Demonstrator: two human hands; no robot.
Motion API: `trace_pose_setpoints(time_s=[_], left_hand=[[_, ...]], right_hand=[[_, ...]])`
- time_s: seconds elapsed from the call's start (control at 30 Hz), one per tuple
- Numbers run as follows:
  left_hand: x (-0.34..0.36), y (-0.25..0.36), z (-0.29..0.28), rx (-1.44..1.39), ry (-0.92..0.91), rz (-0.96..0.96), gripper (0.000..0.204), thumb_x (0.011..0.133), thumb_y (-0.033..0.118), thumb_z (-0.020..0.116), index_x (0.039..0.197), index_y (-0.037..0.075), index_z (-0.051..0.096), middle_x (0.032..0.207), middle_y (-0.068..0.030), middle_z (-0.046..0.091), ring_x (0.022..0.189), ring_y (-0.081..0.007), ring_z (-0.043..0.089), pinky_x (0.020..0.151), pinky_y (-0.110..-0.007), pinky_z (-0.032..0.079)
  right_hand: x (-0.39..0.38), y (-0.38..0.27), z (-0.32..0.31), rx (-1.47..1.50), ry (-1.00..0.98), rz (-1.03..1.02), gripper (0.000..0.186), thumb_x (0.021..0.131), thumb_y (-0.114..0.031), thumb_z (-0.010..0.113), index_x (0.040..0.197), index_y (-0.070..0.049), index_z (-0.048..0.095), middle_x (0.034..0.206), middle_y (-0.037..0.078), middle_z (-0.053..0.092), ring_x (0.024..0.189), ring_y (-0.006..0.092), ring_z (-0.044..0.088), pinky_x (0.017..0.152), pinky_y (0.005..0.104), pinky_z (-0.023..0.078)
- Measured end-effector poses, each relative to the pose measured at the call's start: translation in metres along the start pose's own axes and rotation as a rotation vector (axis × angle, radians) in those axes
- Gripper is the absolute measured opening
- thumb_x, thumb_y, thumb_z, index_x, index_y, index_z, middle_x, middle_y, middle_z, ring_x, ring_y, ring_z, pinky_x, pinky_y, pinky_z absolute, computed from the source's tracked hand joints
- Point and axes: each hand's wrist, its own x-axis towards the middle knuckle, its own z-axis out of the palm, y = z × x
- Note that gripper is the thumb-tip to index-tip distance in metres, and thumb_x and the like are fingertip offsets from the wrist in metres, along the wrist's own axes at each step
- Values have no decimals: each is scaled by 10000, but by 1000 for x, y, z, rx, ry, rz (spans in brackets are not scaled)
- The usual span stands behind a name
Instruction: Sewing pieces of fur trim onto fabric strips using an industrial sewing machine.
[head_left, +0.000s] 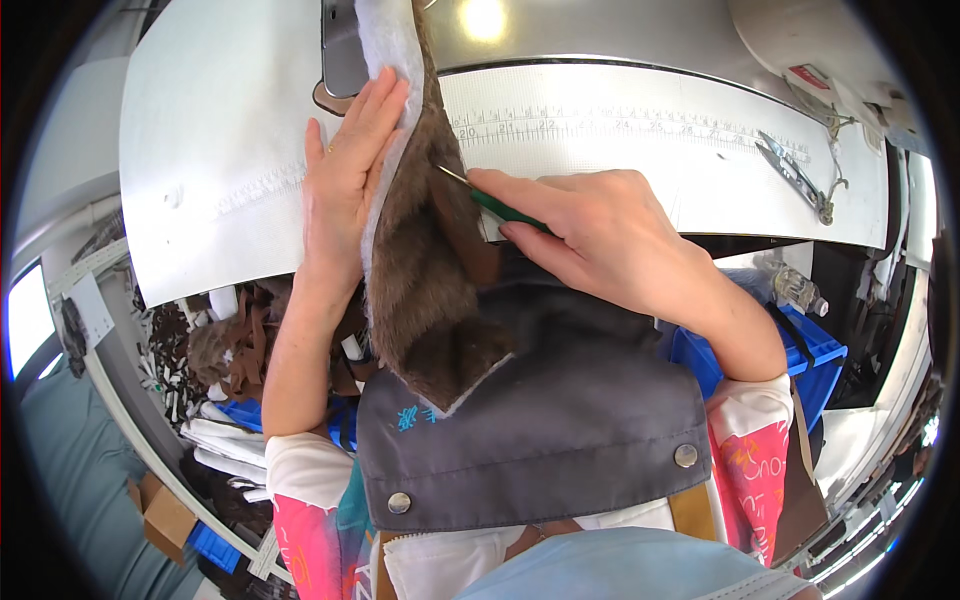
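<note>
A strip of brown fur (405,235) with a pale backing along its left edge runs from the worktable's far side down onto the dark apron (540,400). My left hand (345,185) lies flat along that pale edge, fingers stretched out and pressing on it. From the right, my right hand (600,225) grips a green-handled awl (505,208) between thumb and fingers. Its thin metal point touches or nearly touches the fur near the right edge; exact contact is too small to tell. The fur's lower corner hangs over the apron.
Snips (790,170) tied with string lie at the right of the white worktable (620,185), which has a printed ruler scale. A sewing machine (825,45) stands behind. A phone (343,55) lies beyond my left hand. Below are fur scraps (235,350) and a blue crate (820,345).
</note>
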Motion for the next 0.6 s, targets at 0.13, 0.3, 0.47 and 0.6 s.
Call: trace_pose_setpoints(time_s=[0.13,0.3,0.47,0.6], left_hand=[[1,-2,8,187,55,76,372,908,164,572,1279,160,550,1349,-36,508,1248,-205,481,1073,-510,222],[1,-4,11,373,76,195,410,860,152,635,1263,142,559,1323,-43,531,1193,-200,532,1023,-486,314],[-5,-12,10,491,114,229,406,843,163,655,1240,131,575,1307,-26,547,1168,-182,553,1007,-463,337],[-5,-12,9,474,90,250,427,847,147,641,1265,158,552,1334,3,524,1194,-162,528,1028,-488,292]], right_hand=[[6,-2,15,-16,-14,-81,340,815,-138,578,1126,-1,555,569,120,575,531,301,595,470,397,447],[-2,-23,26,-65,-79,17,452,803,-136,625,1227,-38,501,632,95,574,570,294,578,521,404,441],[-24,-6,-2,38,-62,-14,467,794,-140,660,1230,-42,524,671,106,605,591,293,596,557,358,472],[-6,9,-15,19,220,215,336,827,-97,656,1147,-52,565,679,109,584,589,264,569,558,310,450]])
